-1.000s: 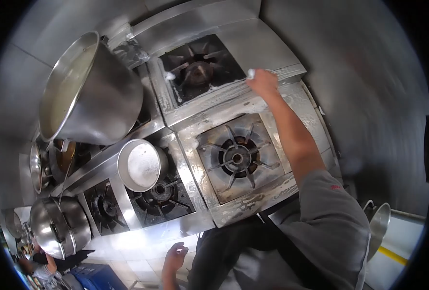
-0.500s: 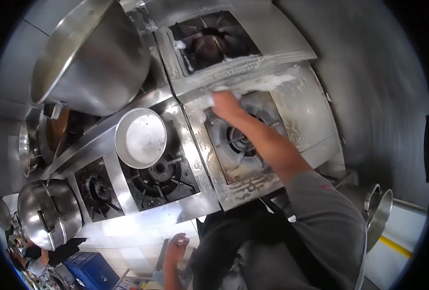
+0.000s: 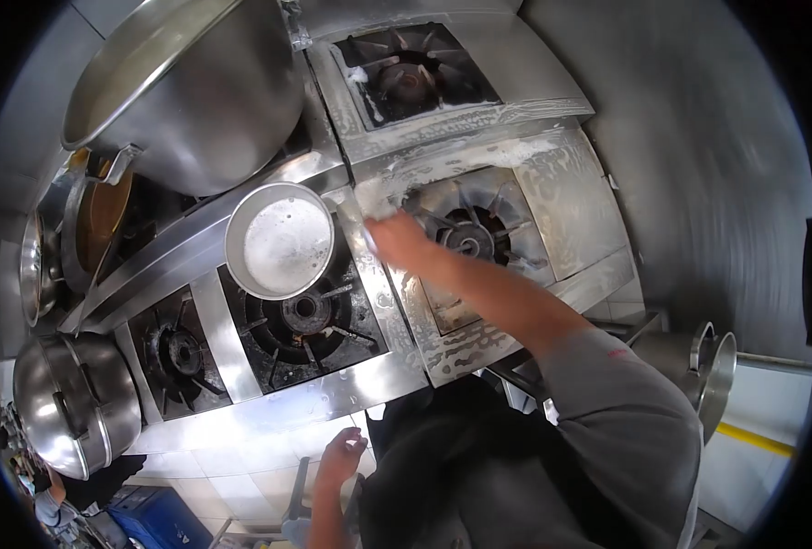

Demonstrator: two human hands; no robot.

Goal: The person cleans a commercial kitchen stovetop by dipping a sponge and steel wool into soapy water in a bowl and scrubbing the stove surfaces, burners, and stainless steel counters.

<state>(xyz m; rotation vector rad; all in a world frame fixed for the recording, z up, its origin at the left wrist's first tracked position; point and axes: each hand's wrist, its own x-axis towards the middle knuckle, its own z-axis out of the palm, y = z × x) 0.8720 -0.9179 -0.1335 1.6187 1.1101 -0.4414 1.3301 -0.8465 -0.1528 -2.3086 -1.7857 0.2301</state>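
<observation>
My right hand (image 3: 395, 240) is closed and pressed down on the soapy metal stove top (image 3: 580, 206), at the left side of a burner (image 3: 470, 238). A small whitish piece shows at its fingers, too covered to name. White suds streak the metal around this burner. My left hand (image 3: 342, 455) hangs low in front of the stove, its fingers loosely bent and nothing visible in them. Left of my right hand, a round metal pot (image 3: 232, 252) with foamy whitish liquid stands over another burner (image 3: 305, 316).
A big steel stockpot (image 3: 214, 110) stands at the upper left. A burner with suds (image 3: 415, 78) lies at the back. Large metal bowls (image 3: 76, 403), a blue crate (image 3: 159, 517) and another person (image 3: 54, 503) are at the lower left. A pot (image 3: 719, 371) stands at right.
My right hand has moved left and toward me along the burner's left side. My left hand has stayed low, still loosely bent. The view has shifted slightly.
</observation>
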